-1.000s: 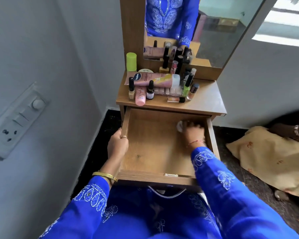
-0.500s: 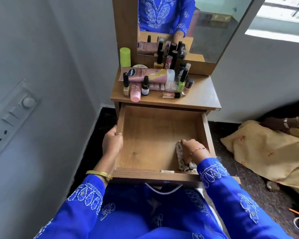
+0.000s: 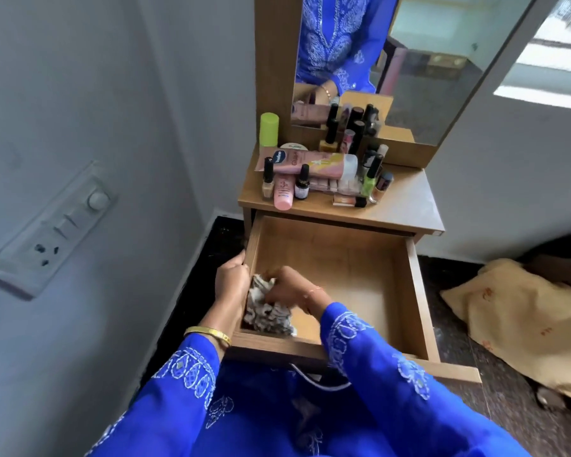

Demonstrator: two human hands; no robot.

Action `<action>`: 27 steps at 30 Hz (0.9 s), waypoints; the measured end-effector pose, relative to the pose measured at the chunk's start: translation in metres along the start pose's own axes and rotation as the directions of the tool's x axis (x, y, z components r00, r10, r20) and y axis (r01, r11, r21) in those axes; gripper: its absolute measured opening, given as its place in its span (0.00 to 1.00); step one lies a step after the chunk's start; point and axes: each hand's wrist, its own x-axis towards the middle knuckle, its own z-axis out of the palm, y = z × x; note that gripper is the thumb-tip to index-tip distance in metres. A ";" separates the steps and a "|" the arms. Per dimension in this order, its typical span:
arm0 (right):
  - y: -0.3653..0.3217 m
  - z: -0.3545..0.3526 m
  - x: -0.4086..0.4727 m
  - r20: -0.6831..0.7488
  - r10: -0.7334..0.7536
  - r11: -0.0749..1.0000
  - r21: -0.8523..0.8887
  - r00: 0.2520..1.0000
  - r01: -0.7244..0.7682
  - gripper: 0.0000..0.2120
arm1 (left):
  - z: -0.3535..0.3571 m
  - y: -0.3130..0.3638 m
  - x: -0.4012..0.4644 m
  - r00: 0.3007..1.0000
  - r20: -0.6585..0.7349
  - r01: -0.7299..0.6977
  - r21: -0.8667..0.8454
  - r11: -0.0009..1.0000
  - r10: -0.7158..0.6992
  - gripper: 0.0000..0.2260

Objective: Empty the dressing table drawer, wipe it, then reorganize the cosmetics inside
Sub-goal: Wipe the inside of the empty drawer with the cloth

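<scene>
The right hand has dragged the cloth from the right side into the drawer's near-left corner, fingers bunched on it. The left hand grips the rim. Emptying is done, wiping underway; the cosmetics wait on the desk.

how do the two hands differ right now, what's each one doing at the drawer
The left hand grips the drawer's left wall from outside, steadying it; the right hand is inside the drawer. The left hand holds only wood; the right hand clutches a crumpled cloth against the near left corner of the drawer floor. The left wrist wears a broad gold bangle; the right wrist a thin bracelet. Both come out of blue embroidered sleeves.
</scene>
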 end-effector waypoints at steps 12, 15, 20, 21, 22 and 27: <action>-0.016 -0.014 0.043 -0.394 0.031 0.970 0.232 0.919 0.067 0.11 | 0.000 0.000 -0.001 1.000 -0.020 -0.017 0.074 0.997 0.019 0.20; -0.008 -0.018 0.029 -0.189 -0.064 0.978 -0.205 0.980 0.024 0.09 | 0.003 -0.001 0.002 0.999 -0.032 -0.035 0.103 0.994 0.039 0.19; -0.004 0.000 -0.004 0.313 -0.077 0.873 -0.438 0.947 0.215 0.18 | 0.003 -0.001 0.002 0.999 -0.033 -0.024 0.140 0.990 0.028 0.22; -0.003 0.003 -0.006 0.319 -0.089 0.879 -0.420 0.944 0.225 0.19 | 0.003 -0.001 0.002 0.999 -0.031 -0.028 0.138 0.990 0.033 0.22; -0.003 0.003 -0.007 0.324 -0.095 0.887 -0.402 0.941 0.228 0.19 | 0.002 -0.001 0.001 0.999 -0.034 -0.030 0.139 0.990 0.035 0.22; 0.001 -0.007 -0.016 0.389 -0.061 0.942 -0.282 0.919 0.181 0.13 | 0.003 0.002 -0.004 0.994 -0.051 -0.084 0.230 0.970 0.098 0.23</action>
